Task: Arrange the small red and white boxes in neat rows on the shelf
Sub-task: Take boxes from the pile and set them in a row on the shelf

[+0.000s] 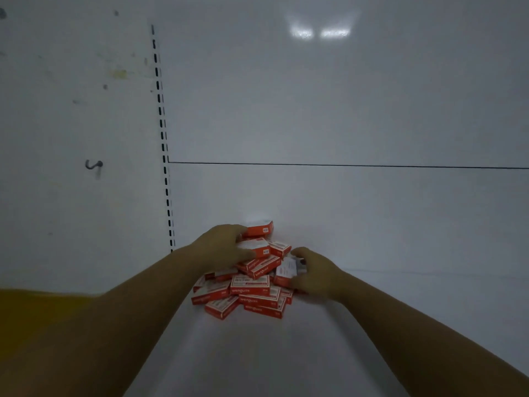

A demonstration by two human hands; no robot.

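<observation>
While boxes point(252, 285) lie heaped between, left grip point(226, 247) and right grip point(312, 275) each clasp one.

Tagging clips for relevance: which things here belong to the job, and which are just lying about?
Job: red and white boxes, piled; shelf; left hand and right hand, each gripping a box.
Lying about: slotted upright; wall hook; yellow surface.

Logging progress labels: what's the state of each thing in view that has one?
boxes, jumbled in one heap, no rows yet.
left hand, grips an upper box.
right hand, fingers curled round a white-faced box at the heap's right.
shelf, bears the heap.
hook, nothing hangs on it.
</observation>
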